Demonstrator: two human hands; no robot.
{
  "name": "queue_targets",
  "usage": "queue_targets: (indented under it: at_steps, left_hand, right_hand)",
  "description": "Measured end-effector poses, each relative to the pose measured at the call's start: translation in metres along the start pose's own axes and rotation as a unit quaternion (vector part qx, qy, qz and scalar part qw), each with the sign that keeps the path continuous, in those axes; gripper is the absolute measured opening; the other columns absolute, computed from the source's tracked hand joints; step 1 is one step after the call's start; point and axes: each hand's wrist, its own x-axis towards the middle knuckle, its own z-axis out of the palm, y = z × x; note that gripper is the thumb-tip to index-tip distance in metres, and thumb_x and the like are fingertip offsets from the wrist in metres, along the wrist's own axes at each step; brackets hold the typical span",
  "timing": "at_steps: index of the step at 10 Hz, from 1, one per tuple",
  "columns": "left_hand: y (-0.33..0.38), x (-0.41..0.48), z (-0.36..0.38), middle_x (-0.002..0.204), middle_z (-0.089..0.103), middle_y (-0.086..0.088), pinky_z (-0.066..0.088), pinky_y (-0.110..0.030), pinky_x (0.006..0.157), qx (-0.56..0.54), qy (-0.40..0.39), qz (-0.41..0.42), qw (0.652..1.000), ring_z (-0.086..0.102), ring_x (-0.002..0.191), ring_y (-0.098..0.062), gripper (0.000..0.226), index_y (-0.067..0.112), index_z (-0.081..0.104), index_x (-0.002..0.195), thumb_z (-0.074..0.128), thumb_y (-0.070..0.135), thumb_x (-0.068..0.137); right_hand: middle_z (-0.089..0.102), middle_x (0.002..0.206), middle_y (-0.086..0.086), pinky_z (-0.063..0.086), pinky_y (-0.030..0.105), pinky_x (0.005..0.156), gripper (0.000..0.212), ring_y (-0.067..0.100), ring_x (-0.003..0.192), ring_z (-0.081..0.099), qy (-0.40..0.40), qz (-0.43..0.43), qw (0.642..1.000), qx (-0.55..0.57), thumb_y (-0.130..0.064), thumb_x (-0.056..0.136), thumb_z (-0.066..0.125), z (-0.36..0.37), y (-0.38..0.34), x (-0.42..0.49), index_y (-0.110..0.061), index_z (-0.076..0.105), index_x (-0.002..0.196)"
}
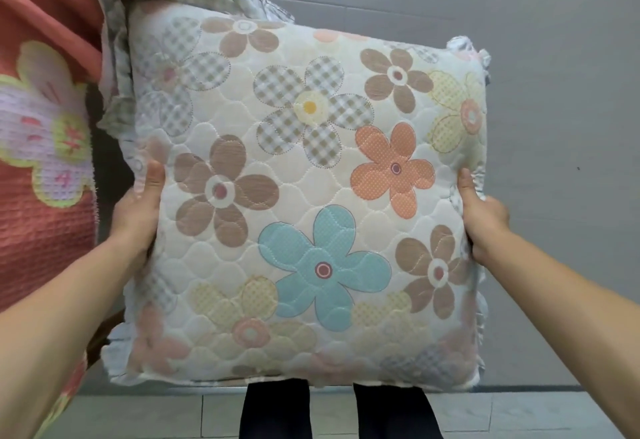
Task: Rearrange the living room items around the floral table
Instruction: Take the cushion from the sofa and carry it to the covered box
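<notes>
Both hands — left hand [138,217], right hand [483,220] — gripping floral cushion [304,196] (upright).

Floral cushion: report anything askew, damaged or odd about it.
The floral cushion is held slightly tilted between the left hand and right hand. Its ruffled trim looks rumpled at the upper right corner; no tear or stain shows.

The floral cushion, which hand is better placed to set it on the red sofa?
Probably left: the left hand grips the floral cushion on the edge beside the red sofa; the right hand holds the far edge.
</notes>
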Motion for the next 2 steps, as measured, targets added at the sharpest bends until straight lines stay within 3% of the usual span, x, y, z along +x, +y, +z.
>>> queue_targets:
  at_steps: [1,2]
  left_hand:
    - [0.004,-0.002,-0.004,0.113,0.063,-0.007,0.043,-0.049,0.1,0.054,0.022,0.0,0.998,0.058,0.106,-0.032,0.094,0.019,0.06,0.112,0.03,0.093,0.062]
    - [0.013,-0.023,-0.014,0.138,0.049,-0.022,0.035,-0.051,0.107,0.173,0.078,0.003,0.982,0.045,0.126,-0.043,0.083,0.012,0.047,0.136,0.021,0.073,0.085]
  right_hand:
    - [0.063,0.102,0.014,0.048,0.042,0.093,0.057,0.032,0.096,0.06,0.016,-0.013,0.999,-0.042,-0.066,0.082,0.054,-0.002,-0.007,0.001,-0.01,0.061,0.085]
    - [0.064,0.104,0.018,0.046,0.039,0.087,0.036,0.038,0.106,0.06,0.03,-0.07,0.991,-0.108,-0.041,0.089,0.053,-0.016,-0.034,-0.023,-0.008,0.062,0.1]
